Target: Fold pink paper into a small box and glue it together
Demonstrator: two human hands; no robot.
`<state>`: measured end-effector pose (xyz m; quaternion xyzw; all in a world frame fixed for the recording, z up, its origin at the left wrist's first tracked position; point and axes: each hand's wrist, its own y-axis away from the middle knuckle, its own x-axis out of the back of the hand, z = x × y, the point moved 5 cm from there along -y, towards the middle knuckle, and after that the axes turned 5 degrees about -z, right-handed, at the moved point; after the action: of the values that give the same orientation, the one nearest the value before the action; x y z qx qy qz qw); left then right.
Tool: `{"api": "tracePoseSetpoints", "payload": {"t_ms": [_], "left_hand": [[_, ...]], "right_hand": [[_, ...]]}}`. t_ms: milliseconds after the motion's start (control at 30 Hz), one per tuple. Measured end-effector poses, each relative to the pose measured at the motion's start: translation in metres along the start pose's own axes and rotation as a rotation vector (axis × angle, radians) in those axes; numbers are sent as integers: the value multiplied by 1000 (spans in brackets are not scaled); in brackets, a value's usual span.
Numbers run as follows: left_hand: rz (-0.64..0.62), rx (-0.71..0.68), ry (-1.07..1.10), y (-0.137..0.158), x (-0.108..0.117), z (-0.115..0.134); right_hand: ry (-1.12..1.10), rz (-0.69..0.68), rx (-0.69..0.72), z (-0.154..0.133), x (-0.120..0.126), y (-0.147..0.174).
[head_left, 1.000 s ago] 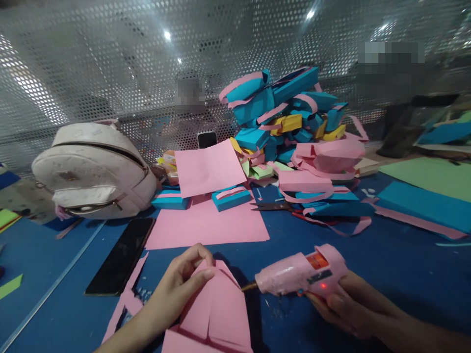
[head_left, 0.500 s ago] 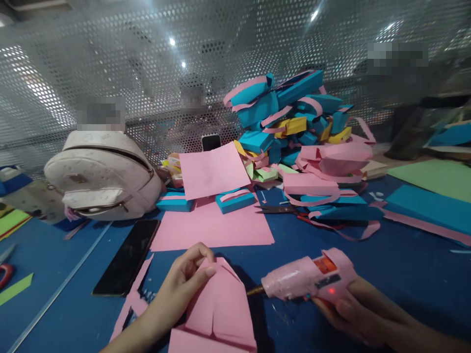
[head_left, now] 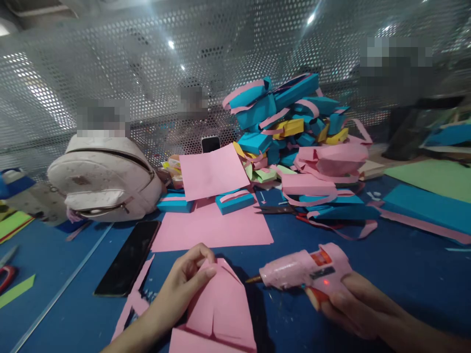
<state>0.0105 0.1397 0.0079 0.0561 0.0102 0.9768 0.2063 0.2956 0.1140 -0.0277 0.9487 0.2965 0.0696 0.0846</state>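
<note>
My left hand [head_left: 189, 282] pinches the top of a folded pink paper piece [head_left: 230, 311], thumb in front and fingers behind. A slit runs down the paper's middle, and its lower end leaves the view. My right hand [head_left: 355, 304] grips a pink hot glue gun [head_left: 305, 269] by its handle. The gun's red light is lit, an orange part shows at its trigger, and its brass nozzle points left, near the paper's right upper edge. Pink paper strips [head_left: 134, 299] lie left of my left wrist.
Behind are pink sheets [head_left: 217, 230], small blue boxes [head_left: 235, 200] and a heap of blue, pink and yellow paper boxes [head_left: 290, 122]. Scissors [head_left: 275, 210] lie by the heap. A black phone [head_left: 128, 257] and a white backpack [head_left: 106, 179] are on the left; blue paper [head_left: 430, 208] is right.
The glue gun has moved slightly left and up, with its nozzle a little higher beside the paper. My left hand keeps its pinch on the paper.
</note>
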Motion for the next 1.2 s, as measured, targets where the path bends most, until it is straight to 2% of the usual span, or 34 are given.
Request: {"api": "tracePoseSetpoints", "payload": {"t_ms": [100,233,400,633,767,933,1100,1200], "left_hand": [[-2,22,82,0,1,-4],[7,21,93,-2,2,-5],[-9,21,152,-5,0,-4],[9,-58,105,-5,0,2],[-25,-72,178,-5,-3,3],[14,-140,168,-5,-4,8],[141,-191,82,2,-1,31],[189,-287,-30,12,-1,55]], "right_hand": [[-16,-39,29,5,-2,1],[-81,32,60,4,1,-4],[-130,57,139,-5,7,-23],[115,216,219,-34,8,-20],[168,261,242,-38,6,-17],[422,379,282,-44,24,-17],[699,447,343,-59,48,-6],[799,455,293,-56,53,5]]}}
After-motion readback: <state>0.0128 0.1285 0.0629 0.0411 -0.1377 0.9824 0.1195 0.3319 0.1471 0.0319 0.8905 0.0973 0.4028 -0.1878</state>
